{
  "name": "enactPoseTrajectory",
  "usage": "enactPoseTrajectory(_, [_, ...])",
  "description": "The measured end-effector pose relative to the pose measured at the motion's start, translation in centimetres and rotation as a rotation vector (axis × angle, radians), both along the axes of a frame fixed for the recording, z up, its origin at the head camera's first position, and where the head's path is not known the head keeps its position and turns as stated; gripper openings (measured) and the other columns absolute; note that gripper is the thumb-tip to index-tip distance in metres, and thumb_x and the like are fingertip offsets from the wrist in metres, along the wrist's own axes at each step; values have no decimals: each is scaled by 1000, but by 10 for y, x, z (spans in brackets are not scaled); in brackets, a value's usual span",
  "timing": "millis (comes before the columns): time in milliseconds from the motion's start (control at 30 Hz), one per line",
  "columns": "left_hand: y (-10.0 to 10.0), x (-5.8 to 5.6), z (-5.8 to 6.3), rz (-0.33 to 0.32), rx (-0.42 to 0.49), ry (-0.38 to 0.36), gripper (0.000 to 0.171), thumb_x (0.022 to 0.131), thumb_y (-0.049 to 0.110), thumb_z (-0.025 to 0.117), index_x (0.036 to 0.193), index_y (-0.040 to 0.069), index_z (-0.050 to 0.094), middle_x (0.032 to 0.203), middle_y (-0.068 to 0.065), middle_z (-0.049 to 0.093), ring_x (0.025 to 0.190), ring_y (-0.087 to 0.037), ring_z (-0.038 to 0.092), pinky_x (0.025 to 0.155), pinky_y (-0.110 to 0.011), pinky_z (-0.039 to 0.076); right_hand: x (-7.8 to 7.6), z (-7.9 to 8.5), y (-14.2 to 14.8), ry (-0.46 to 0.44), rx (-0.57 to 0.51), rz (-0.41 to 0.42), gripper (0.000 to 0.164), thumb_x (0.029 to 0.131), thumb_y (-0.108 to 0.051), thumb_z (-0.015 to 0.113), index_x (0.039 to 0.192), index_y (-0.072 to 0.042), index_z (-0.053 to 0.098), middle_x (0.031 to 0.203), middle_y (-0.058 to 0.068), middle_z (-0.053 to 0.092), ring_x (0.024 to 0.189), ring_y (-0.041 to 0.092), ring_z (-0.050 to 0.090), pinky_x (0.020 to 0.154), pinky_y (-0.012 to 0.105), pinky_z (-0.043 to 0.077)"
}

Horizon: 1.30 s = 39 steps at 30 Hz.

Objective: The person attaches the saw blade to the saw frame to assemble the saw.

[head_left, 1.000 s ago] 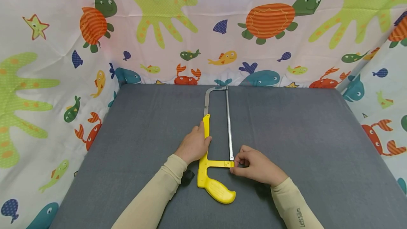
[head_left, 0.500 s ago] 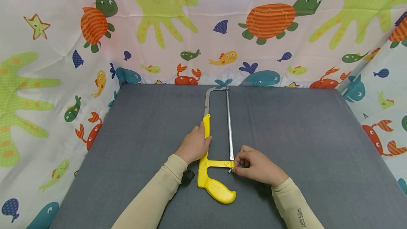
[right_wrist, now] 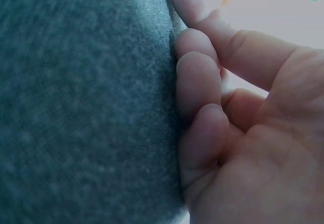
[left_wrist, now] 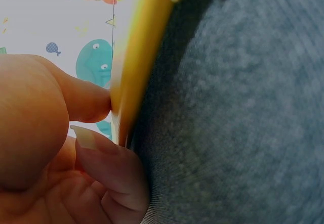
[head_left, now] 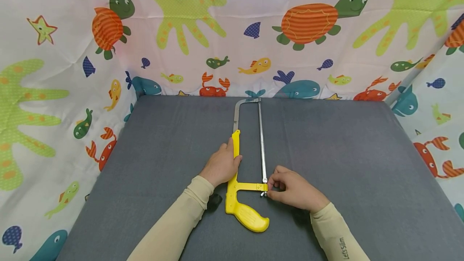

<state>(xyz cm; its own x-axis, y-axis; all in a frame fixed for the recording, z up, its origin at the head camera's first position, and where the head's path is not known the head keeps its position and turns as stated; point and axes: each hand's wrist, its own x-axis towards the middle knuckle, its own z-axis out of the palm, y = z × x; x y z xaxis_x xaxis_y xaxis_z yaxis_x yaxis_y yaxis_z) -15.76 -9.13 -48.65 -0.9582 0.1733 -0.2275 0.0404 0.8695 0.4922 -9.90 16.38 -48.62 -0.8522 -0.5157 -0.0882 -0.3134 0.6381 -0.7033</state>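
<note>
A hacksaw with a yellow frame and handle lies flat, its pistol-style grip toward me. Its silver blade runs along the right side, up to the bent metal bow at the far end. My left hand grips the yellow back bar, also seen as a yellow bar beside thumb and finger in the left wrist view. At the near end of the blade, my right hand has its curled fingers and thumb at the small metal wing nut, just below the yellow crosspiece. Its fingertips partly cover that end.
A grey cloth-covered table lies under the saw. Behind and at both sides hangs a white curtain printed with sea animals. A small dark object shows beside my left wrist.
The wing nut, hidden by the right fingertips a second ago, now shows below the crosspiece, and its angle has shifted slightly. The left hand and the saw have stayed put.
</note>
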Motion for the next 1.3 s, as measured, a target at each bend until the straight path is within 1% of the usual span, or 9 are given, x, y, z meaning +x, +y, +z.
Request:
enactPoseTrajectory(167, [1, 0, 1, 3, 0, -1, 79, 112, 38, 59, 172, 2, 22, 153, -22, 55, 82, -21, 61, 78, -36, 57, 0, 0, 0, 3, 7, -1, 13, 91, -21, 84, 88, -28, 73, 85, -2, 52, 75, 8, 51, 67, 23, 43])
enactPoseTrajectory(433, [1, 1, 0, 5, -4, 0, 79, 112, 38, 60, 172, 3, 23, 152, -22, 55, 82, -21, 61, 79, -36, 57, 0, 0, 0, -19, 8, 1, 10, 90, -20, 86, 91, -22, 76, 86, -2, 52, 76, 9, 51, 68, 23, 43])
enactPoseTrajectory(667, [1, 0, 0, 3, -1, 1, 79, 112, 38, 59, 172, 3, 22, 154, -22, 55, 83, -22, 61, 80, -36, 58, 0, 1, 0, -7, 18, -3, 14, 89, -20, 87, 89, -25, 74, 86, -2, 52, 77, 11, 52, 69, 23, 43])
enactPoseTrajectory(800, [1, -1, 0, 0, 1, 1, 79, 112, 38, 59, 172, 2, 22, 154, -22, 54, 82, -22, 61, 78, -36, 57, 0, 1, 0, -4, 18, -9, 16, 88, -19, 87, 88, -27, 73, 86, -1, 52, 78, 12, 52, 69, 24, 43])
enactPoseTrajectory(1000, [1, -1, 0, -1, -1, 0, 79, 112, 39, 59, 172, 3, 22, 155, -22, 54, 84, -22, 62, 82, -38, 58, 0, 3, -1, -11, 19, -13, 17, 87, -17, 88, 89, -26, 74, 86, -1, 52, 79, 11, 53, 70, 24, 43])
enactPoseTrajectory(1100, [2, -1, 0, 1, -2, 0, 79, 112, 39, 59, 172, 3, 23, 155, -22, 54, 83, -22, 61, 80, -37, 58, 0, 3, -1, -5, 22, -11, 20, 84, -16, 90, 89, -26, 74, 86, -1, 52, 79, 10, 52, 71, 24, 43])
enactPoseTrajectory(1233, [2, 0, 0, 9, -6, -2, 80, 112, 39, 60, 172, 3, 22, 153, -21, 55, 81, -22, 61, 76, -35, 57, 1, 3, 0, -29, 21, -12, 22, 81, -23, 92, 89, -27, 73, 88, 0, 52, 80, 10, 51, 71, 24, 43])
enactPoseTrajectory(1300, [3, 0, -1, 11, -11, 1, 80, 112, 39, 59, 172, 3, 22, 153, -21, 55, 82, -21, 61, 76, -34, 57, 1, 3, -1, -42, 19, -18, 20, 83, -31, 92, 88, -29, 73, 88, 0, 52, 79, 10, 51, 70, 24, 43])
